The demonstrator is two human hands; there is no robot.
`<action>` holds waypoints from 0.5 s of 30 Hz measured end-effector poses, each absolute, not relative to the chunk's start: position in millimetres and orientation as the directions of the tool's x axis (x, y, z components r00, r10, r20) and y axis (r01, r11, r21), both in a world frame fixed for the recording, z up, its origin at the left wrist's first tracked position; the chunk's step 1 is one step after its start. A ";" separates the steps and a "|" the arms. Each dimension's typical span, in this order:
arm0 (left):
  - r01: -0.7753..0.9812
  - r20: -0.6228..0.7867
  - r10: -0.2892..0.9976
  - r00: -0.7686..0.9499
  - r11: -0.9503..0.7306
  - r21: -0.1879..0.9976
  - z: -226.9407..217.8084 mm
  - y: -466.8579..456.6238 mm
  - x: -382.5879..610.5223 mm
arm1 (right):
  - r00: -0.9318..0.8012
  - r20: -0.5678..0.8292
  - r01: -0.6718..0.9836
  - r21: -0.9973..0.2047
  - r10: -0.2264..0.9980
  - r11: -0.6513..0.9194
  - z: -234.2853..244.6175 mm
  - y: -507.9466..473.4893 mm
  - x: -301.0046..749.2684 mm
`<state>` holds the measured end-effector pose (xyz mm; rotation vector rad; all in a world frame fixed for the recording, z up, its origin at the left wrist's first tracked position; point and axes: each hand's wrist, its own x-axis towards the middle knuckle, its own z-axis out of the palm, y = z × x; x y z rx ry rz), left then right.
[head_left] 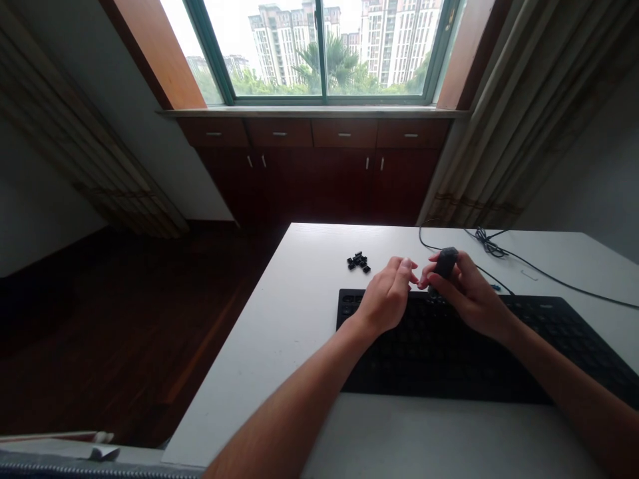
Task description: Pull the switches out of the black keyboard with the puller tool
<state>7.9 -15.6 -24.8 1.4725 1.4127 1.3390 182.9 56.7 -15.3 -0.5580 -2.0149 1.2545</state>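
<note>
A black keyboard point(424, 369) lies on the white table under both forearms. My right hand point(466, 293) is closed round a short, thick black tool point(446, 261), held upright over the keyboard's back edge; its exact kind is not clear. Close by on the left, my left hand point(392, 289) has its fingers curled together above the keyboard's upper left part. Whether a small thing sits in those left fingertips is hidden. Several loose black keycaps point(358, 261) form a small pile on the table behind the keyboard, left of my left hand.
Black cables point(492, 246) run across the back right of the white table point(279, 332). A small blue item point(495, 287) lies behind the keyboard. Beyond the table stand dark wooden cabinets point(319, 173) under a window, with curtains point(479, 166) at the sides.
</note>
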 end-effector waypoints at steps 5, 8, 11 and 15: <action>0.283 0.210 0.969 -0.133 -0.166 0.945 -25.8 -16.0 8.0 | -0.707 0.305 0.043 -0.882 0.638 0.469 -13.7 56.7 188.2; 0.297 0.212 0.968 -0.136 -0.164 0.941 -25.9 -16.4 7.4 | -0.722 0.302 0.044 -0.878 0.622 0.477 -15.3 56.8 186.7; 0.302 0.206 0.969 -0.138 -0.157 0.940 -25.7 -16.9 6.9 | -0.750 0.274 0.082 -0.865 0.602 0.496 -18.3 59.0 187.1; 0.306 0.212 0.968 -0.136 -0.162 0.938 -25.3 -17.3 7.1 | -0.779 0.249 0.135 -0.830 0.576 0.541 -22.6 63.8 190.7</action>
